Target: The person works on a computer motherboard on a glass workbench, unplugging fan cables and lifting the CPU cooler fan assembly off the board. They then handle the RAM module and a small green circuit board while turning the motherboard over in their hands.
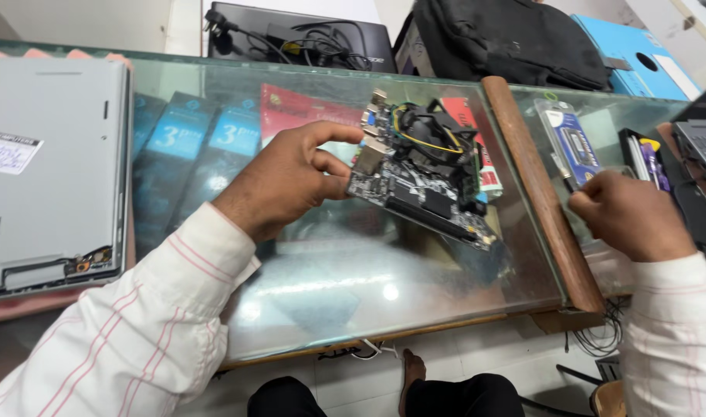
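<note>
Near the motherboard [422, 177]: its left edge is covered by the left hand [287, 181]. The right hand [634, 216] is closed, contents hidden. Far left of the motherboard, the grey laptop [52, 162] is cut by the picture's edge; at far right, a second laptop [704, 147] likewise. Boxes under the glass counter [330, 286] are blurred by reflections.

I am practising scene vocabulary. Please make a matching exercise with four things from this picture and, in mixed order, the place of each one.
Things:
1. circuit board
2. grey laptop
3. black bag
4. blue box

Places:
A. far right, at the back of the counter
B. held in the left hand, above the glass
C. lying at the left edge
D. at the back, in the middle

Pairs: 1-B, 2-C, 3-D, 4-A
</note>
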Demonstrator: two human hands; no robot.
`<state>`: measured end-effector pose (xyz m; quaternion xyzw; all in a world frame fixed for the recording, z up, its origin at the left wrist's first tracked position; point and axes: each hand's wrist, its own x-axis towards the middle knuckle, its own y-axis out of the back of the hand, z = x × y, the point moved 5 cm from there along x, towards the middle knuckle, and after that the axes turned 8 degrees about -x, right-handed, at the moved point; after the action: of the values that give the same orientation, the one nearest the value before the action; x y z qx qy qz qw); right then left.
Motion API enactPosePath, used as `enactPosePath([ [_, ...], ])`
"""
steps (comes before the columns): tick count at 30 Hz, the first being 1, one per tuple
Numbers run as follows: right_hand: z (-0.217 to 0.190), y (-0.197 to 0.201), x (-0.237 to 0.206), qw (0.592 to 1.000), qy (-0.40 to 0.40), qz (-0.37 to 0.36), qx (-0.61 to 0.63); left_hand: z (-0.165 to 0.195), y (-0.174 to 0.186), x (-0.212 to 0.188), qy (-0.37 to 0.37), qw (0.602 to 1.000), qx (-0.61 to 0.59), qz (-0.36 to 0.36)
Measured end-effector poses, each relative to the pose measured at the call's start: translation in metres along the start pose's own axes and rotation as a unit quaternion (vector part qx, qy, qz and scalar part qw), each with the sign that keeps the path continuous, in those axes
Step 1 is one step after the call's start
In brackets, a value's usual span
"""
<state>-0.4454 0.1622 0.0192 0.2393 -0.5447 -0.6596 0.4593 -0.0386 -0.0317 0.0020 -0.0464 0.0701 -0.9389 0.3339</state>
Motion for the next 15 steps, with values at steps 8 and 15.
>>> enactPosePath([
  [8,-0.017,0.083,0.039,0.915,0.138,0.113,0.363,0.007,-0.006,0.000,0.028,0.999,-0.031,-0.019],
  [15,-0.158,0.158,0.015,0.781,0.281,0.063,0.555,0.008,-0.005,0.003,0.037,0.998,-0.028,-0.035],
])
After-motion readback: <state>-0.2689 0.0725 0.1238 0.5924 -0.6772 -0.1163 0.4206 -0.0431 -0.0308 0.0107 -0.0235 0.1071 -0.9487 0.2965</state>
